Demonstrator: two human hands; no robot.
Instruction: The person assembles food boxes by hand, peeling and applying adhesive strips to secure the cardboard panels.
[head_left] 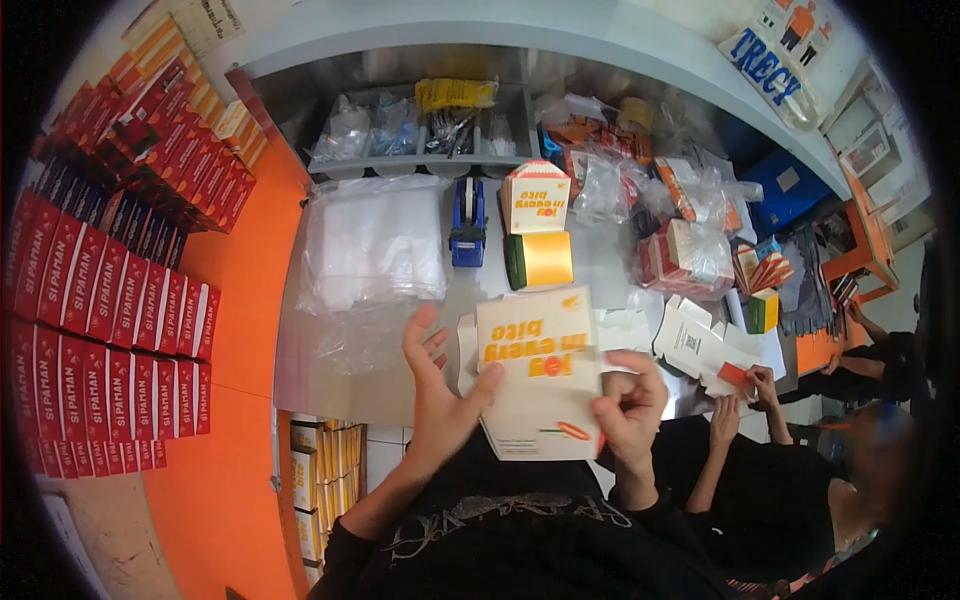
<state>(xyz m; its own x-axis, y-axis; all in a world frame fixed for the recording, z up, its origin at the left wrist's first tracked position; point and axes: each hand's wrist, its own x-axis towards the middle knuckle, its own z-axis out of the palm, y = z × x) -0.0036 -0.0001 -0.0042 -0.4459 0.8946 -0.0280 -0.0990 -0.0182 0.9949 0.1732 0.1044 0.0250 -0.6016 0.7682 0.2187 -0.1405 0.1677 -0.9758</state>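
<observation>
A cream cardboard carton (535,410) with orange lettering is in front of my body, still partly flat, with a side flap standing out on its left. My right hand (630,405) grips its right edge between thumb and curled fingers. At the left edge my left hand (440,385) is open, fingers spread upward, with the thumb touching the carton's face. Beyond the carton, a stack of similar folded cartons (537,205) lies on the metal table (385,385), next to a yellow and green carton (545,260). A blue tape dispenser (467,225) stands left of them.
White plastic bags (375,235) lie at the left. A grey divided tray (420,160) holds packets and cutlery. Wrapped carton bundles (685,255) sit at the right. A co-worker's hands (745,400) handle another carton (695,345). Red boxes (110,300) are stacked on an orange surface (225,320).
</observation>
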